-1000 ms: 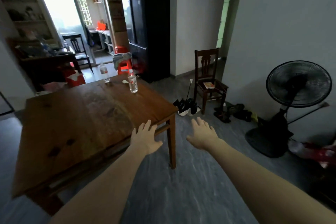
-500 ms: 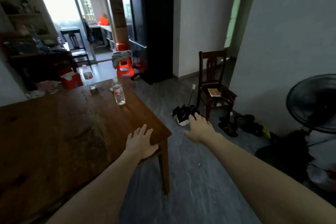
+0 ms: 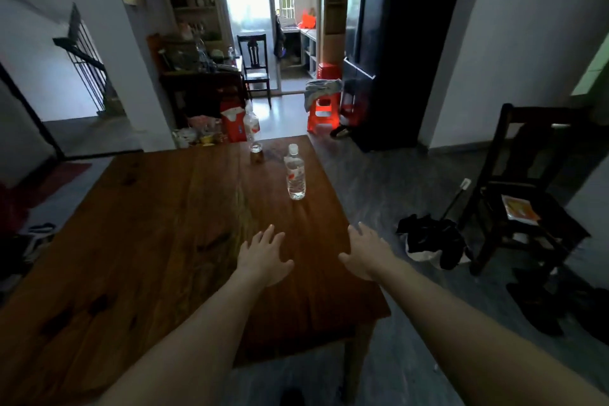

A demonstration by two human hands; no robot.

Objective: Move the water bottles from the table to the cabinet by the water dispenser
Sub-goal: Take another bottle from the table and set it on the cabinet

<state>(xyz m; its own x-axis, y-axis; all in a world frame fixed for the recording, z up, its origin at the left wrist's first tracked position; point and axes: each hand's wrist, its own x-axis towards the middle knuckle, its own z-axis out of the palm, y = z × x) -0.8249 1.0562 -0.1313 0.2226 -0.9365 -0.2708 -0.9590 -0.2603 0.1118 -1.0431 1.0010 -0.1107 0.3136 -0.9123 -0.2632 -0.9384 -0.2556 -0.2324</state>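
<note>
The person's left hand (image 3: 265, 257) is stretched forward over the wooden table (image 3: 148, 241), palm down, fingers straight and slightly spread, holding nothing. Whether it touches the tabletop or floats just above it cannot be told. The right hand (image 3: 367, 255) reaches out beside it, level with it and a little apart, also palm down with fingers loosely spread and the thumb out to the side; it sits over the table's right edge and grips nothing.

Ahead of both hands, well beyond the fingertips, a clear water bottle with a white cap and a red-and-white label (image 3: 295, 172) stands upright on the table, roughly in line with the gap between the two hands. Farther on and slightly to the left of the left hand, a second water bottle (image 3: 252, 128) stands upright at the table's far edge.

To the right of the right hand, on the grey floor, lies a heap of dark shoes (image 3: 428, 237), with a dark wooden chair (image 3: 524, 188) just past it. Far ahead of the hands stands an orange plastic stool (image 3: 324, 110) with a grey cloth over it, next to a tall black refrigerator (image 3: 395, 43).
</note>
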